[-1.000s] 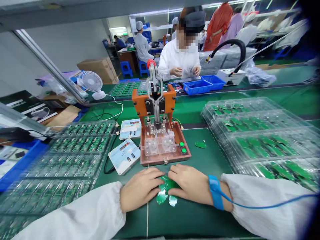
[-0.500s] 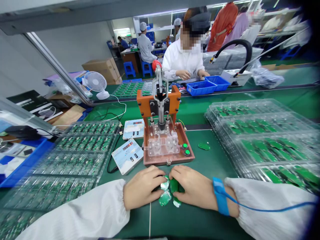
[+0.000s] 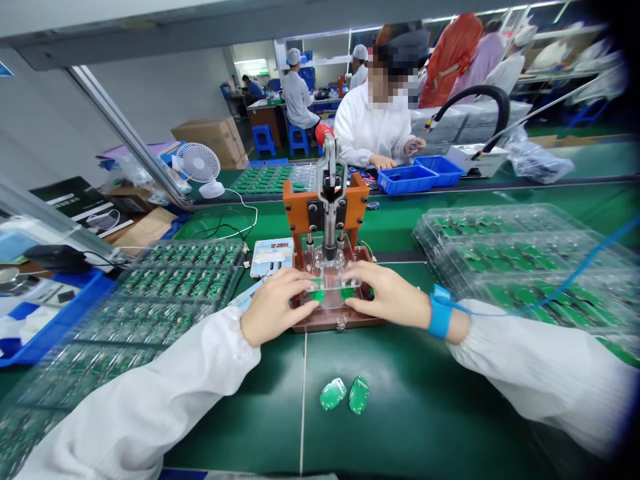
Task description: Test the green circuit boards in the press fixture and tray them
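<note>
At the clear plastic nest of the test fixture (image 3: pixel 333 307), my left hand (image 3: pixel 280 299) pinches a green circuit board (image 3: pixel 317 292) between thumb and fingers. Across from it, my right hand (image 3: pixel 387 293) grips a second green circuit board (image 3: pixel 347 292) over the nest's other side. Whether the boards are fully seated cannot be made out. Above the hands stands the fixture's toggle clamp (image 3: pixel 330 200) with its red handle raised. Two more boards, a left one (image 3: pixel 333 394) and a right one (image 3: pixel 359 395), lie on the green mat nearer me.
Trays of boards (image 3: pixel 185 273) line the left side; stacked clear trays (image 3: pixel 505 267) stand at the right. A meter box (image 3: pixel 271 257) sits beside the fixture. A blue wrist strap (image 3: pixel 441 313) trails its cord rightward. Across the bench a co-worker (image 3: pixel 373 123) sits behind blue bins (image 3: pixel 407 180).
Both hands have moved forward from the mat to the fixture, each carrying a green circuit board. Two boards now lie uncovered where the hands were. The co-worker's hands have shifted.
</note>
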The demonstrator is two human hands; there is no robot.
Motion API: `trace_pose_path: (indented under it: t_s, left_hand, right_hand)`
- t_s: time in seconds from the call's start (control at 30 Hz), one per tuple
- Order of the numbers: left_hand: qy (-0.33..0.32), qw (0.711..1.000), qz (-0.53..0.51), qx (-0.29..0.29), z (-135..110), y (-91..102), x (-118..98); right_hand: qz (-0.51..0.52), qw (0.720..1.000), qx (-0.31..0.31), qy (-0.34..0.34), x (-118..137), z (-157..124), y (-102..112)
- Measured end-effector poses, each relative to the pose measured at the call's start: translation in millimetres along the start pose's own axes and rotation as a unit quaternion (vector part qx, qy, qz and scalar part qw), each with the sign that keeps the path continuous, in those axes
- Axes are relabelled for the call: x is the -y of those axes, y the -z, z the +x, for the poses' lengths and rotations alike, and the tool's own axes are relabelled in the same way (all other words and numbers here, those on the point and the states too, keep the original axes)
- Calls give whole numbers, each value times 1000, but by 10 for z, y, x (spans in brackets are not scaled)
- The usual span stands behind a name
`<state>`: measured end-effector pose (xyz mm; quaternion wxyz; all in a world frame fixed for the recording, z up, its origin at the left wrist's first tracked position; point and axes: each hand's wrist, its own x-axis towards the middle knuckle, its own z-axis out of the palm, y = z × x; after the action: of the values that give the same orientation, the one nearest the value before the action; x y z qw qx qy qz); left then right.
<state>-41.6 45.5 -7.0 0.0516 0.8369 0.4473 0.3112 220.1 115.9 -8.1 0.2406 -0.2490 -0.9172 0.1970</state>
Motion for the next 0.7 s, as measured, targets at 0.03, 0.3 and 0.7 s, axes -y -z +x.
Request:
trace_pose_path:
  t_s: [0.03, 0.3, 0.7]
  left_hand:
    - [1, 1000, 4, 4, 6, -11, -3]
    - [11, 999, 29, 31, -8, -14, -20]
    - [28, 999, 20, 19, 12, -24, -39]
  right_hand:
    - [-2, 1000, 4, 1, -18, 11, -24]
    - [-12, 999, 28, 10, -76, 40, -36]
    - [-11, 999, 32, 18, -112, 15, -16]
